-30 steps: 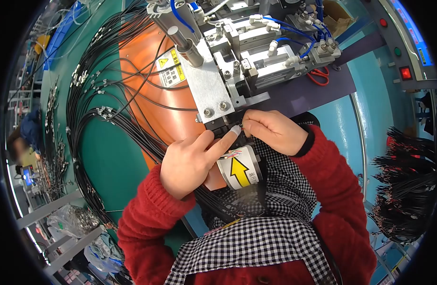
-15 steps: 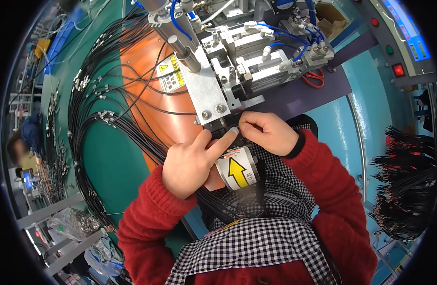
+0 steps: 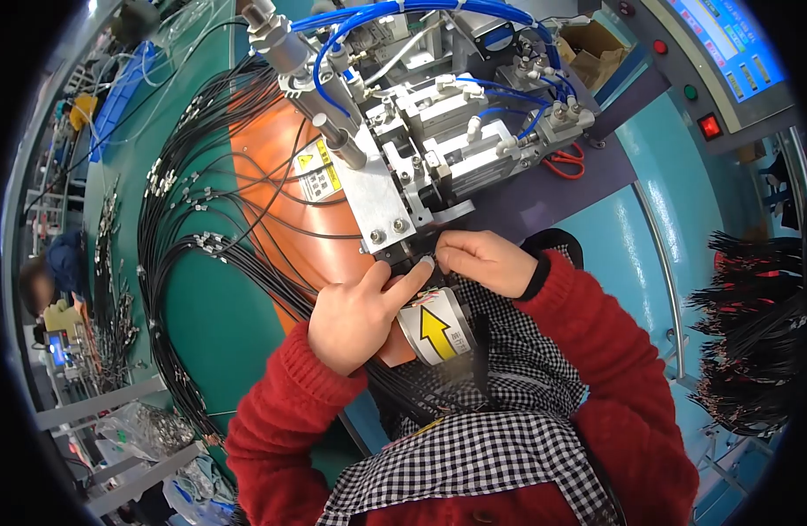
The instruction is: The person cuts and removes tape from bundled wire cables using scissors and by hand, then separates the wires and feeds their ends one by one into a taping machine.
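My left hand [image 3: 355, 316] reaches to the front of the metal machine [image 3: 382, 193]. Its index finger stretches along a small black block [image 3: 399, 257] below the plate, while the other fingers curl out of sight. Close beside that fingertip, my right hand [image 3: 491, 263] is closed in a pinch at the same spot; whatever is between its fingers is hidden. Thin coloured wire ends [image 3: 425, 299] show just under my left index finger. Below them sits a rounded silver cover [image 3: 447, 337] with a yellow arrow. Black cables [image 3: 254, 263] with small metal ends run across the orange surface toward the machine.
Red-handled scissors [image 3: 566, 162] lie on the dark mat right of the machine. A control panel [image 3: 728, 53] with lit screen and buttons stands at upper right. A thick black cable bundle [image 3: 745, 342] hangs at right. Another person [image 3: 62, 272] is at far left.
The whole view has shifted slightly, so the machine and both hands appear a little lower. My hands keep nearly the same pose at the machine's front.
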Demonstrator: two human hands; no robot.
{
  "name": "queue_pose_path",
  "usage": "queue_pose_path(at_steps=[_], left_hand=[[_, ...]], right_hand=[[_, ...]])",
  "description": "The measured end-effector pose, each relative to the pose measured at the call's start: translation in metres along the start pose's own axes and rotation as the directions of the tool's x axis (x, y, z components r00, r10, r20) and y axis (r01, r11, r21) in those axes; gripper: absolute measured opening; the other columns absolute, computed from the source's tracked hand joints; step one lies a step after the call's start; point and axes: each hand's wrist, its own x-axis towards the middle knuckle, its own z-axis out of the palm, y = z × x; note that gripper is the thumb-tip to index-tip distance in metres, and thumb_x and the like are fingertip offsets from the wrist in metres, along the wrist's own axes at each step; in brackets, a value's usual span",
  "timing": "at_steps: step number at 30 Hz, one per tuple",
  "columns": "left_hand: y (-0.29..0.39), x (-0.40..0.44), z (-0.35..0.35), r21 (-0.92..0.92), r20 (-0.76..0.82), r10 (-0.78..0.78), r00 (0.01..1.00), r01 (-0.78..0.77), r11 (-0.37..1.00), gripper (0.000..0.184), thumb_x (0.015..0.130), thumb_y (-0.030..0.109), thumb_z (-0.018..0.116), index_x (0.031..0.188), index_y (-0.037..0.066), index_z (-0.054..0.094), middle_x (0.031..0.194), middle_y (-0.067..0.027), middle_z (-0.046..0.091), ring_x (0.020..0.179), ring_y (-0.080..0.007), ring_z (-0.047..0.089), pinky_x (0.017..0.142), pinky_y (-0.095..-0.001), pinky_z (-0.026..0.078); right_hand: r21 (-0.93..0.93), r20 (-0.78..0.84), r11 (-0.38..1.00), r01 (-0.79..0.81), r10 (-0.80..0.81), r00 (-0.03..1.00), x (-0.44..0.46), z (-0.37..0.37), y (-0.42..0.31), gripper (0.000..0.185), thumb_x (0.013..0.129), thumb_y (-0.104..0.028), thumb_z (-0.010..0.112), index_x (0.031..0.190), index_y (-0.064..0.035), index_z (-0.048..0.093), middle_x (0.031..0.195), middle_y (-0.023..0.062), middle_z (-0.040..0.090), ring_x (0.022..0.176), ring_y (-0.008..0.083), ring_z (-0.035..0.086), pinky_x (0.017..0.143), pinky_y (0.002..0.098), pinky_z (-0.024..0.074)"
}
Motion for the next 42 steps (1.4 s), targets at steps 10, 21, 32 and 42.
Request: queue_pose_path(at_steps=[10,21,32,42], left_hand=[[-0.03,-0.027,-0.008,-0.285,-0.093,-0.01,0.996,-0.017,0.958,0.038,0.075,0.006,0.063,0.111,0.014,0.066,0.094,-0.0026,0.054,0.067,-0.0193,0.055,0.057,-0.0308,0.049],[-0.013,-0.02,-0.009,-0.183,-0.246,-0.058,0.968,0.012,0.983,0.031,0.07,0.007,0.068,0.101,0.009,0.068,0.092,-0.0027,0.059,0.077,-0.0183,0.056,0.072,-0.0281,0.046],[0.022,-0.003,-0.021,-0.488,-0.124,-0.155,0.98,0.076,0.869,0.019,0.081,0.006,0.067,0.101,0.003,0.066,0.082,-0.0048,0.061,0.069,-0.0196,0.056,0.065,-0.0293,0.047],[0.022,0.006,-0.022,-0.819,0.029,-0.42,0.907,0.263,0.51,0.019,0.086,0.0,0.062,0.104,-0.004,0.064,0.084,-0.0107,0.066,0.063,-0.0191,0.057,0.058,-0.0272,0.047]], right_hand=[[0.036,0.011,0.999,0.023,-0.024,1.0,0.003,0.004,0.009,0.017,0.092,-0.014,0.051,0.081,-0.0036,0.06,0.068,-0.0004,0.054,0.061,0.0107,0.043,0.057,0.0229,0.0361],[-0.07,-0.292,0.994,0.08,-0.097,0.951,-0.019,0.023,-0.011,0.011,0.091,-0.013,0.056,0.091,-0.0029,0.062,0.076,0.0009,0.06,0.062,0.0105,0.047,0.059,0.0233,0.04],[0.172,-0.357,0.951,0.258,-0.184,0.916,-0.041,0.04,-0.041,0.011,0.085,-0.001,0.062,0.096,-0.0026,0.063,0.084,0.0026,0.062,0.065,0.0111,0.05,0.062,0.022,0.0427],[-0.018,-0.505,0.946,0.325,-0.289,0.814,-0.033,0.048,-0.039,0.009,0.084,-0.003,0.065,0.093,-0.0027,0.063,0.082,0.0013,0.059,0.066,0.0097,0.048,0.06,0.0205,0.0398]])
